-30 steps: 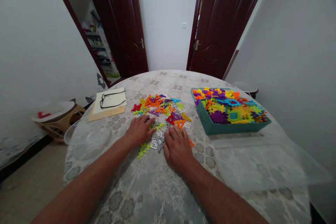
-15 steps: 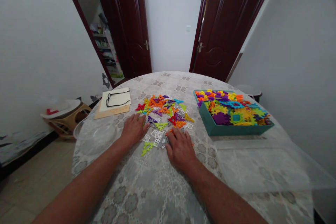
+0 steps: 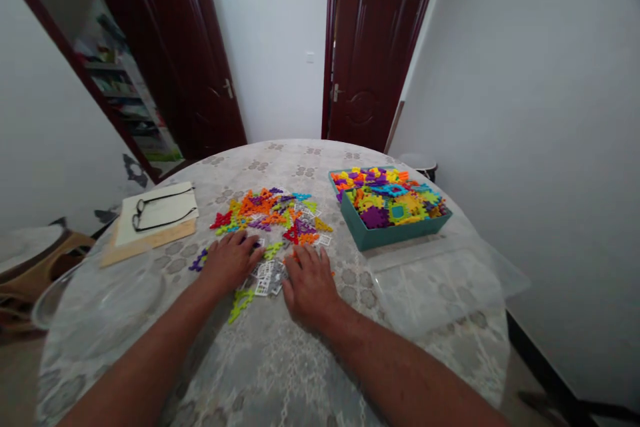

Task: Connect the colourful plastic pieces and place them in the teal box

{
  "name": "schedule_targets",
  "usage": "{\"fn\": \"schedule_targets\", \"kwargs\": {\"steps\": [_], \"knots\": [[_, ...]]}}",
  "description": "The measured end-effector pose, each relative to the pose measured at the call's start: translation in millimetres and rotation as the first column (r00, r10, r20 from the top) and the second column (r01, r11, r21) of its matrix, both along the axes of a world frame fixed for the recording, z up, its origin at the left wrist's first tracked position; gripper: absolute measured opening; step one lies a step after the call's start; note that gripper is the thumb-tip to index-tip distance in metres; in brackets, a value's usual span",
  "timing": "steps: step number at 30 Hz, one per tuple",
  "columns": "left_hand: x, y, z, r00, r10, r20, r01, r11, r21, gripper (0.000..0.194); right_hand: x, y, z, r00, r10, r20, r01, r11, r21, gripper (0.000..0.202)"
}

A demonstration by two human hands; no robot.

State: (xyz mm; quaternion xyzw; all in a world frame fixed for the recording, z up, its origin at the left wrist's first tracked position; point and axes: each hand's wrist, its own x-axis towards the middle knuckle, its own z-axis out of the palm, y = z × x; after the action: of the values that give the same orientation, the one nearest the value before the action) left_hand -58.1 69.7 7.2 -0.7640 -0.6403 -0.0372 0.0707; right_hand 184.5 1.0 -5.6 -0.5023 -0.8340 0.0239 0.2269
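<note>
My left hand point(image 3: 234, 260) lies palm down with fingers stretched over the near left edge of a loose pile of colourful plastic interlocking pieces point(image 3: 263, 203). A purple piece point(image 3: 199, 260) pokes out to its left. My right hand point(image 3: 311, 280) rests on the near right part, fingers spread over orange and grey pieces that it partly hides. Between the hands lie white lattice pieces point(image 3: 265, 278) and a lime-green piece point(image 3: 273, 251). Closer to me is a lime-green triangular piece point(image 3: 241, 305). Neither hand visibly grips anything.
On the right stands a teal box point(image 3: 373, 239) heaped with similar pieces, a clear plastic lid point(image 3: 425, 293) in front of it. Black-framed glasses point(image 3: 165, 208) lie on paper point(image 3: 130, 220) at left, near a transparent container point(image 3: 115, 300). The round table's edge point(image 3: 280, 141) curves behind.
My view has turned right, so everything sits further left. The left hand has come nearer the white pieces, and a purple piece now shows on its left side.
</note>
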Motion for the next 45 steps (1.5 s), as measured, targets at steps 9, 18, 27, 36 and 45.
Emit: {"fn": "schedule_targets", "kwargs": {"steps": [9,18,27,36,45], "knots": [[25,-50,-13.0,0.927,-0.363,0.090,0.362,0.932,0.027,0.051,0,-10,31.3,0.905,0.398,-0.151,-0.325,0.875,0.359,0.029],[40,-59,-14.5,0.977,-0.211,-0.016,0.212,0.974,0.080,0.043,59,-46,111.7,0.916,0.257,-0.309,-0.140,0.925,0.354,0.032],[42,-73,-6.1,0.918,-0.331,0.217,0.275,0.929,0.249,0.042,257,20,98.3,0.910,-0.335,-0.243,0.407,0.831,0.380,0.037],[119,-108,11.5,0.745,-0.470,0.474,0.351,0.880,0.321,0.028,340,71,40.9,0.880,-0.446,0.163,0.419,0.891,0.177,0.033],[108,-106,-9.4,0.710,-0.548,0.441,0.377,0.826,0.419,0.018,374,106,42.1,0.927,-0.229,0.297,0.244,0.970,-0.011,0.031]]}}
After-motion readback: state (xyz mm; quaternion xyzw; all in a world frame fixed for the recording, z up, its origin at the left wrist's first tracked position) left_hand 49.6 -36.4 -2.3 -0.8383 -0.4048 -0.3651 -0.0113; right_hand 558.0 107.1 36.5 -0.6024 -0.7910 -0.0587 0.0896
